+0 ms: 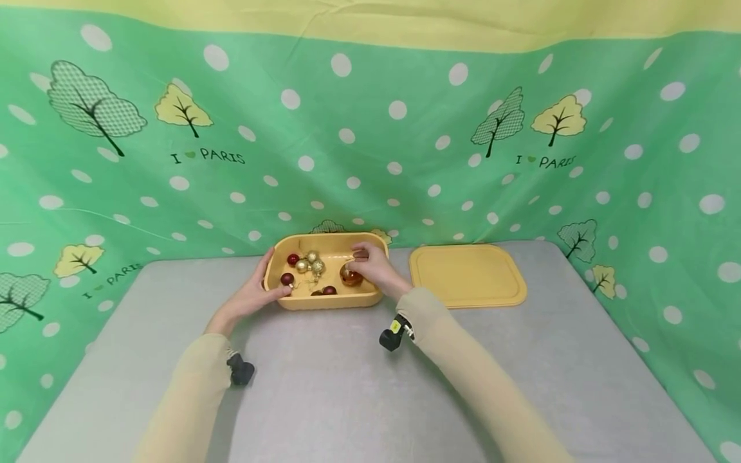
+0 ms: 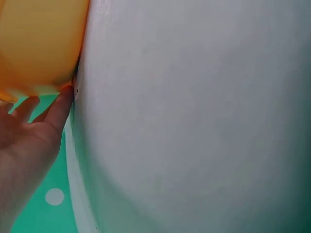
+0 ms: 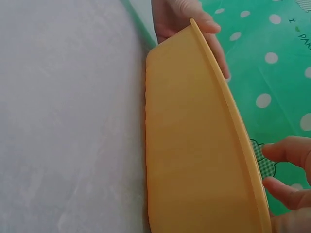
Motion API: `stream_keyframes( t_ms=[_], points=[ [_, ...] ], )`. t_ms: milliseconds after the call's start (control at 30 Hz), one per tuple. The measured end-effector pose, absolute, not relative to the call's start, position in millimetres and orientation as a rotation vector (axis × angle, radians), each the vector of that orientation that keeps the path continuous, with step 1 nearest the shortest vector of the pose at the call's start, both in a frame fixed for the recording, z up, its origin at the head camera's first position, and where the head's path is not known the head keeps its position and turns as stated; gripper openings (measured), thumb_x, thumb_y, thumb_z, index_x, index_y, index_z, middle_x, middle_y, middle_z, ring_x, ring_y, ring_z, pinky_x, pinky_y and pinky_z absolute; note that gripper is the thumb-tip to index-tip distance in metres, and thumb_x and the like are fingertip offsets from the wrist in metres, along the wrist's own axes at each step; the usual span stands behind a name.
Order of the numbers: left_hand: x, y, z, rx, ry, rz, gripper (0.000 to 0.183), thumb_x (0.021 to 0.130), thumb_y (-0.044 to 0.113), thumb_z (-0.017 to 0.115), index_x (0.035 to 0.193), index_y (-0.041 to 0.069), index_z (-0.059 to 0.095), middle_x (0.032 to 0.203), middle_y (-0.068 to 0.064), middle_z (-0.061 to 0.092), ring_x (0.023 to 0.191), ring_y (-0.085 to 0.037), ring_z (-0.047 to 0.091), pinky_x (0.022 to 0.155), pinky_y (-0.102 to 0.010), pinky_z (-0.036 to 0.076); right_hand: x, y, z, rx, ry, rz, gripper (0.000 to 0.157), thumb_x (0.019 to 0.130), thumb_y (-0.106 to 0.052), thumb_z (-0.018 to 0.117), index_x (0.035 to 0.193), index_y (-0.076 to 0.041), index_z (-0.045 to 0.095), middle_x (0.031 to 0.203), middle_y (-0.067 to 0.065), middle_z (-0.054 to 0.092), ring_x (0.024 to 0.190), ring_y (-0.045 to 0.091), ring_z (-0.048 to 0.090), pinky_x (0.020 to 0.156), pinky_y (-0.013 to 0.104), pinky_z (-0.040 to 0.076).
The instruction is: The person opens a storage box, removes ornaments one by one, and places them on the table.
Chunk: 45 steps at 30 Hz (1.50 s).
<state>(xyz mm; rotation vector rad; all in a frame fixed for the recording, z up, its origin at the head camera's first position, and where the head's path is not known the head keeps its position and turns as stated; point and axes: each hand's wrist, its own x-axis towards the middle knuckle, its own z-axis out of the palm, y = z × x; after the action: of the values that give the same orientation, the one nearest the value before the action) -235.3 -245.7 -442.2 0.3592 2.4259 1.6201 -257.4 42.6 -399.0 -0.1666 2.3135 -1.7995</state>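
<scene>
A yellow rectangular box (image 1: 324,301) holds several small ball ornaments. My left hand (image 1: 255,297) grips its left end, thumb over the near rim and fingers along the outer side. Over the box's right part is my right hand (image 1: 373,265), palm down, its fingers just above a shiny amber ball ornament (image 1: 350,276). In the right wrist view, the right fingertips (image 3: 274,150) stand apart at the rim, with backdrop showing between them. A cluster of gold balls (image 1: 311,262) lies left of the amber one, near dark red balls (image 1: 287,279). The box wall hides the ornaments from both wrist cameras.
A flat yellow lid (image 1: 467,275) lies on the grey table (image 1: 324,386) to the right of the box. Green dotted cloth (image 1: 370,148) hangs close behind the box and along both sides. Each wrist carries a black camera (image 1: 390,339).
</scene>
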Motion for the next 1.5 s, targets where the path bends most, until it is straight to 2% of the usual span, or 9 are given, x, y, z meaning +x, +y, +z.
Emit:
stream_keyframes(
  t_ms=[233, 400, 633, 867, 1067, 1167, 1333, 1500],
  points=[
    [-235, -245, -440, 0.356, 2.410, 1.644, 0.107, 0.087, 0.013, 0.071, 0.155, 0.017, -0.011, 0.157, -0.025, -0.006, 0.139, -0.048, 0.013, 0.112, -0.055, 0.016, -261, 39, -399, -0.265, 2.360, -1.694, 0.036, 0.085, 0.006, 0.066, 0.119, 0.012, 0.057, 0.119, 0.025, 0.058, 0.107, 0.031, 0.058, 0.085, 0.029, 0.051],
    [-236, -245, -441, 0.361, 2.434, 1.617, 0.105, 0.088, 0.014, 0.071, 0.155, 0.017, -0.011, 0.158, -0.024, -0.007, 0.140, -0.047, 0.011, 0.112, -0.056, 0.015, -263, 37, -402, -0.238, 2.362, -1.655, 0.035, 0.084, 0.005, 0.068, 0.117, 0.011, 0.059, 0.114, 0.020, 0.061, 0.101, 0.029, 0.060, 0.080, 0.029, 0.053],
    [-237, -245, -445, 0.367, 2.442, 1.609, 0.106, 0.087, 0.016, 0.071, 0.155, 0.015, -0.011, 0.158, -0.024, -0.007, 0.141, -0.047, 0.009, 0.112, -0.057, 0.013, -266, 32, -408, -0.165, 2.316, -1.680, 0.036, 0.082, 0.005, 0.071, 0.116, 0.010, 0.060, 0.111, 0.019, 0.062, 0.100, 0.028, 0.061, 0.082, 0.035, 0.054],
    [-235, -244, -444, 0.356, 2.445, 1.614, 0.105, 0.088, 0.016, 0.071, 0.155, 0.016, -0.010, 0.158, -0.024, -0.007, 0.141, -0.046, 0.007, 0.112, -0.056, 0.011, -268, 30, -413, -0.149, 2.328, -1.667, 0.032, 0.084, 0.005, 0.070, 0.115, 0.007, 0.062, 0.112, 0.016, 0.061, 0.100, 0.027, 0.061, 0.077, 0.028, 0.054],
    [-235, -244, -443, 0.350, 2.443, 1.614, 0.106, 0.087, 0.017, 0.071, 0.155, 0.017, -0.010, 0.158, -0.024, -0.007, 0.141, -0.046, 0.007, 0.112, -0.057, 0.011, -268, 28, -414, -0.190, 2.376, -1.577, 0.032, 0.084, -0.002, 0.071, 0.114, 0.002, 0.063, 0.111, 0.012, 0.061, 0.097, 0.023, 0.060, 0.080, 0.028, 0.051],
    [-235, -245, -443, 0.352, 2.441, 1.612, 0.107, 0.087, 0.017, 0.071, 0.155, 0.017, -0.011, 0.158, -0.023, -0.008, 0.141, -0.046, 0.006, 0.112, -0.057, 0.011, -266, 27, -415, -0.232, 2.361, -1.586, 0.029, 0.083, 0.000, 0.071, 0.111, 0.001, 0.063, 0.106, 0.009, 0.061, 0.091, 0.020, 0.060, 0.077, 0.028, 0.052],
    [-235, -244, -443, 0.355, 2.442, 1.618, 0.107, 0.087, 0.018, 0.072, 0.155, 0.017, -0.011, 0.157, -0.024, -0.008, 0.141, -0.047, 0.006, 0.112, -0.057, 0.010, -266, 26, -415, -0.253, 2.289, -1.655, 0.037, 0.081, 0.004, 0.072, 0.117, 0.003, 0.062, 0.111, 0.012, 0.061, 0.096, 0.023, 0.061, 0.080, 0.029, 0.052],
    [-236, -244, -445, 0.354, 2.447, 1.617, 0.107, 0.087, 0.018, 0.072, 0.155, 0.017, -0.011, 0.157, -0.026, -0.008, 0.140, -0.049, 0.005, 0.111, -0.059, 0.009, -263, 26, -412, -0.340, 2.214, -1.747, 0.044, 0.084, 0.002, 0.071, 0.126, 0.004, 0.057, 0.123, 0.017, 0.058, 0.110, 0.028, 0.059, 0.087, 0.029, 0.051]
  ],
)
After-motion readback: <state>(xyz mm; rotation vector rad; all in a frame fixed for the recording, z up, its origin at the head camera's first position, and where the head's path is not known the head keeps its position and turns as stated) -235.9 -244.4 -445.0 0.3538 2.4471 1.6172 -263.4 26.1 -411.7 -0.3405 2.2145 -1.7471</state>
